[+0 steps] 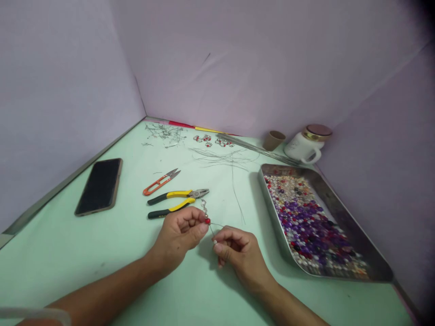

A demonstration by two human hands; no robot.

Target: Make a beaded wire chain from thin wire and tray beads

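Note:
My left hand [180,233] pinches a short beaded wire piece by its red bead [207,221]. Clear and silvery beads [204,206] stand up in a curve from that grip. A thin wire [212,230] runs from the red bead toward my right hand [238,249]. Thumb and forefinger of that hand are closed on a small white bead [215,242] at the wire; whether the wire passes through it I cannot tell. Just beyond my left hand lie yellow-and-black pliers [176,201], jaws pointing right. Orange thread snips [159,182] rest behind them.
To the right stands a metal tray [377,267] of mixed beads [312,222]. A phone [99,185] lies left. Along the back are wire scraps [165,133], red-and-silver beaded pieces [207,138], loose wires [220,157], a wire bundle [254,147], a brown cup [274,140] and a lidded white mug [304,146].

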